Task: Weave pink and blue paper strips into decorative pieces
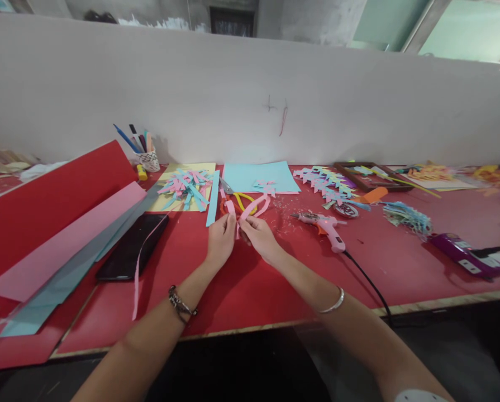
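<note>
Both hands meet above the red table, pinching a pink paper strip whose loose parts stand up and loop over to the right. My left hand is closed on its left part. Close beside it, my right hand grips the strip between thumb and fingers. Just behind the hands lie scissors with yellow handles, partly covered by the strip. To the left of them is a light blue paper strip. Farther back, small pink and blue paper pieces rest on a light blue sheet.
Left are a pile of cut strips, a black phone, long paper sheets and a pen cup. Right are a pink glue gun with its cord, folded paper chains, a fringed paper roll and a purple power strip.
</note>
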Motion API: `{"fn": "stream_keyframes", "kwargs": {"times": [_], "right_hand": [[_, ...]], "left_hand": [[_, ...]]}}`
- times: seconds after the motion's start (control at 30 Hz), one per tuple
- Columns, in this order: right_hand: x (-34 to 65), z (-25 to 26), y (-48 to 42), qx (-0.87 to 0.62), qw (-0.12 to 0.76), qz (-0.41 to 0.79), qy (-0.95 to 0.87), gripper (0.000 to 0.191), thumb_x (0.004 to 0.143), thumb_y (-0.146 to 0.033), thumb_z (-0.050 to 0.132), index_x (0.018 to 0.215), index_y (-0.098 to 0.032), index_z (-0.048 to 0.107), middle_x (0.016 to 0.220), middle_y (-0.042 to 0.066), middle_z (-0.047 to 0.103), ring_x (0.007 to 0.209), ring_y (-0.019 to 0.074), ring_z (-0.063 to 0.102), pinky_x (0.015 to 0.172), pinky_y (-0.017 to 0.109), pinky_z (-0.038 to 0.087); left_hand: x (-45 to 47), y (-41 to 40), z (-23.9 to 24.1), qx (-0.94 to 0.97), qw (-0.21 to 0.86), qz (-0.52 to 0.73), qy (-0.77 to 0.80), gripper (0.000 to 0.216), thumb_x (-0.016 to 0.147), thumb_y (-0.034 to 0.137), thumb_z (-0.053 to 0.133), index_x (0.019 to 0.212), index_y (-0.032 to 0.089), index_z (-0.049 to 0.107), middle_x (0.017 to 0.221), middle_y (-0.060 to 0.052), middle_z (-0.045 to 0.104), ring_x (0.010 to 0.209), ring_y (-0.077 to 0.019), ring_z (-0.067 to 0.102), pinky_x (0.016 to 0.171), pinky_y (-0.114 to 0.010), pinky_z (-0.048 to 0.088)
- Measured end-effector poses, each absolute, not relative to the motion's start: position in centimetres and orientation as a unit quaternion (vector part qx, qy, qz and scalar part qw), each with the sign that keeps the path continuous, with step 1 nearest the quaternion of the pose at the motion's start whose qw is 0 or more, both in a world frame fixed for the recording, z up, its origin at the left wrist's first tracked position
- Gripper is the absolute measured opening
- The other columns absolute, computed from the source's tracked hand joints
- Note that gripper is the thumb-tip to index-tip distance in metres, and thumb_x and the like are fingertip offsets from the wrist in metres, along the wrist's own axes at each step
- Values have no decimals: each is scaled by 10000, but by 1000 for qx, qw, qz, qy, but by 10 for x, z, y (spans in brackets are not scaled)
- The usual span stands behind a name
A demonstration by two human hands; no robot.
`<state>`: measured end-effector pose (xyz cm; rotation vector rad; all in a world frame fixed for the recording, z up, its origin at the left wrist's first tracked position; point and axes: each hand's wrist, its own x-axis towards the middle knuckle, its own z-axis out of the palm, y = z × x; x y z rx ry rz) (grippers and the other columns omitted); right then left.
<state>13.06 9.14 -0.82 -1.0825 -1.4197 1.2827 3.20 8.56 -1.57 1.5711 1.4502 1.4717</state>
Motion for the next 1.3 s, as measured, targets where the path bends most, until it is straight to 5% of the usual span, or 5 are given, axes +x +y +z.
{"fn": "stream_keyframes", "kwargs": {"times": [0.4, 0.87, 1.3], "right_hand": [[130, -5, 91, -435, 480, 519, -558, 268, 709, -350, 459, 505, -191, 387, 386, -81, 343, 363, 48, 305, 396, 207, 251], [131, -10, 91, -437, 475, 535, -545, 252, 695, -320, 450, 489, -186, 397, 392, -73, 393, 358, 44, 341, 386, 192, 255], [131, -8, 90, -406, 477, 489, -607, 296, 724, -351, 441, 492, -194, 345, 421, -76, 353, 383, 45, 308, 406, 205, 244]], "left_hand": [[33, 83, -12, 630, 279, 514, 511, 329, 782, 265, 356, 463, 190, 332, 418, 58, 356, 420, -78, 337, 443, -200, 263], [34, 84, -12, 588, 291, 543, 524, 357, 767, 420, 348, 483, 205, 312, 441, 53, 322, 440, -87, 308, 441, -214, 261], [34, 83, -15, 609, 291, 524, 520, 357, 776, 383, 344, 469, 200, 346, 424, 44, 385, 427, -90, 369, 456, -204, 308]]}}
